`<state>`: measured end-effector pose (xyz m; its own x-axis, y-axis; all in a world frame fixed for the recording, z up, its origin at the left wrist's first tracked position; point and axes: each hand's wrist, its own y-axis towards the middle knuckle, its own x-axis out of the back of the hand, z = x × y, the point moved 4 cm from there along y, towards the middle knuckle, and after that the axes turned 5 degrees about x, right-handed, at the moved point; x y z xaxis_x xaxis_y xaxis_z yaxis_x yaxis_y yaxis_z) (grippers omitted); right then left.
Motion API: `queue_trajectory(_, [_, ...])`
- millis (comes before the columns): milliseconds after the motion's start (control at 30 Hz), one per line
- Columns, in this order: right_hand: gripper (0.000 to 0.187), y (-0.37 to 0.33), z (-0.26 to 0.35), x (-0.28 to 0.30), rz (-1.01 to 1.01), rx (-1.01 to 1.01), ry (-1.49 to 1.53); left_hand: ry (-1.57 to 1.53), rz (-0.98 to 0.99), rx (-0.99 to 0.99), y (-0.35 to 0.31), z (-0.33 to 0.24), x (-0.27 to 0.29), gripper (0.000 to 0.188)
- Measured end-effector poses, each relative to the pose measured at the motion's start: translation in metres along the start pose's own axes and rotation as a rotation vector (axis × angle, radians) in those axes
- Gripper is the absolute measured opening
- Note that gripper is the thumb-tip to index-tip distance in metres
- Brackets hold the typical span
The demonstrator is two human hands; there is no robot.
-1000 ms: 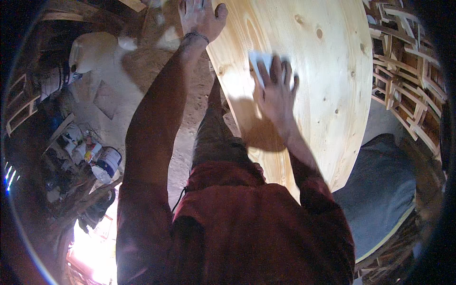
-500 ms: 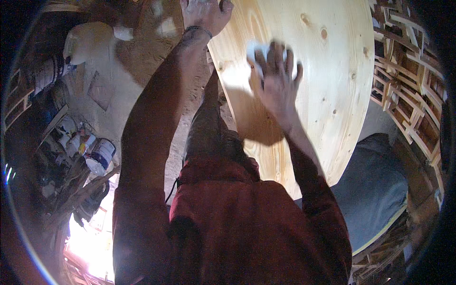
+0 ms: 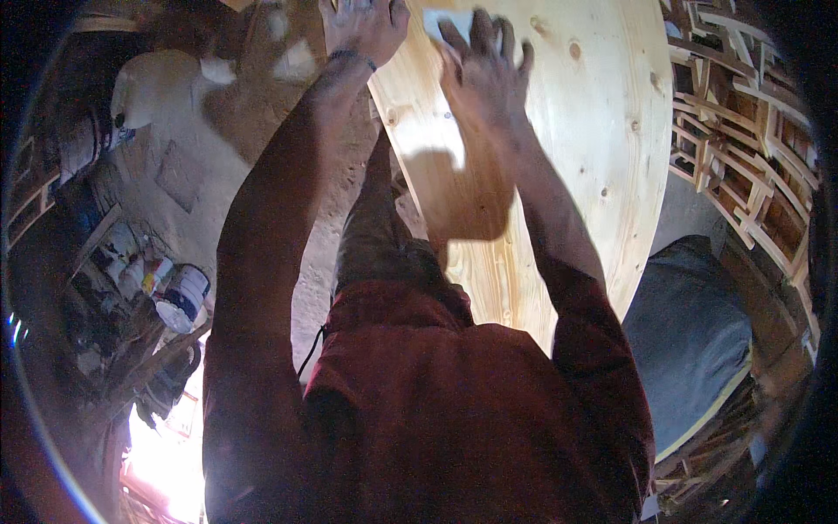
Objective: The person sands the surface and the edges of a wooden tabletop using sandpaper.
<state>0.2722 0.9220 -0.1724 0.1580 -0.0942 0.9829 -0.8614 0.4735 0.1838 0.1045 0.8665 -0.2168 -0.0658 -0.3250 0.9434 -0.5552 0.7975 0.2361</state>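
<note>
A pale wooden board (image 3: 594, 131) with knots and a curved right edge stretches away in front of me. My right hand (image 3: 489, 74) lies on it with fingers spread, pressing on a light blue-white sheet (image 3: 448, 21) that shows beyond the fingertips; whether it is sandpaper or cloth I cannot tell. Over the board's left edge rests my left hand (image 3: 365, 31), a dark band at its wrist. Its fingers look apart, though the picture's top edge cuts off their tips, and no held thing is visible there.
Stacked wooden frames (image 3: 742, 131) line the right side. A dark grey cloth-like covering (image 3: 690, 341) lies near the board's right edge. On the left are a white-and-blue bucket (image 3: 183, 297), clutter and a pale rounded object (image 3: 153, 87) on the dusty floor (image 3: 209, 166).
My right hand has slid forward and slightly left along the board, carrying the pale sheet with it. The left hand stays at the board's edge. The whole view has shifted a little.
</note>
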Motion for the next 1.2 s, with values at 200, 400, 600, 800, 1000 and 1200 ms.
queue_trajectory(200, [0.042, 0.048, -0.057, -0.029, -0.056, -0.010, 0.085, -0.103, 0.044, -0.310, -0.079, -0.041, 0.011, 0.050])
queue_trajectory(400, [0.045, -0.111, -0.066, -0.011, -0.069, -0.213, 0.076, -0.023, -0.029, -0.212, -0.086, -0.045, 0.025, 0.044])
queue_trajectory(600, [0.047, -0.166, -0.058, 0.004, -0.053, -0.388, 0.209, -0.159, -0.070, -0.297, -0.088, -0.052, 0.027, 0.034])
queue_trajectory(800, [0.043, -0.166, -0.062, 0.005, -0.124, -0.361, 0.151, -0.219, -0.145, -0.246, -0.081, -0.056, 0.032, 0.022])
queue_trajectory(1000, [0.039, -0.161, -0.060, 0.011, -0.169, -0.380, 0.172, -0.233, -0.224, -0.155, -0.071, -0.063, 0.022, 0.014])
queue_trajectory(1200, [0.043, -0.162, -0.061, 0.009, -0.107, -0.401, 0.225, -0.217, -0.312, -0.172, -0.072, -0.064, 0.025, 0.009])
